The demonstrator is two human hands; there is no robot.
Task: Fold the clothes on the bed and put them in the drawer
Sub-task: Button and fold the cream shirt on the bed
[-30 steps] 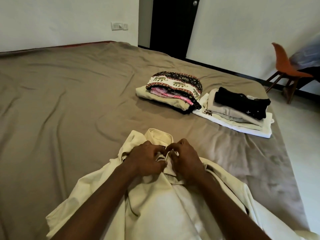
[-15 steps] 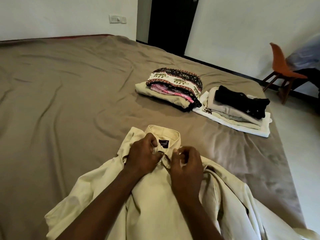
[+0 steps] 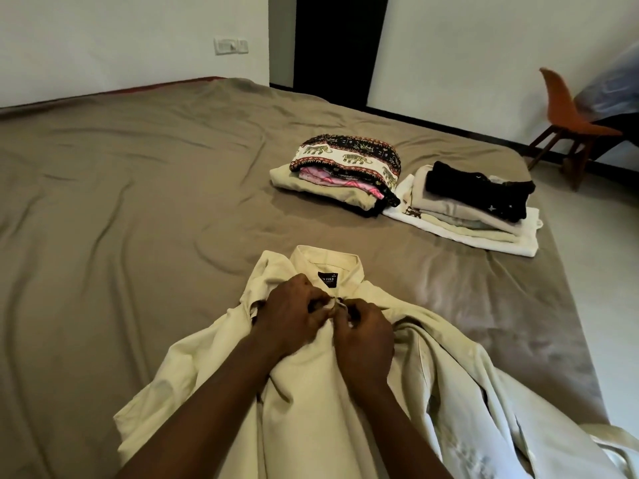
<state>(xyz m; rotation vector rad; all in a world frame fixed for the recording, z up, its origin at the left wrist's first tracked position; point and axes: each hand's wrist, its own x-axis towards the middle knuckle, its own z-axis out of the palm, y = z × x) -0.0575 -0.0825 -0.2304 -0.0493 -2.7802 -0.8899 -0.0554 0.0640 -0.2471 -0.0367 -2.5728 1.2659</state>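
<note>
A cream collared shirt (image 3: 311,402) lies spread on the brown bed (image 3: 121,202), its collar and dark neck label pointing away from me. My left hand (image 3: 290,316) pinches the left front edge just below the collar. My right hand (image 3: 363,333) pinches the right front edge, fingertips meeting the left hand's at the top button. Two folded stacks sit further back: one topped by an elephant-print cloth (image 3: 345,157), the other topped by a black garment (image 3: 477,188) on white and beige pieces. No drawer is in view.
An orange chair (image 3: 567,115) stands on the floor past the bed's right corner. A dark door (image 3: 339,46) is in the far wall, with a wall switch (image 3: 231,46) to its left. The bed's right edge runs near the stacks.
The hands parted half a second ago, exposing the neck label, and have come together again at the top of the shirt front. The view has tilted slightly.
</note>
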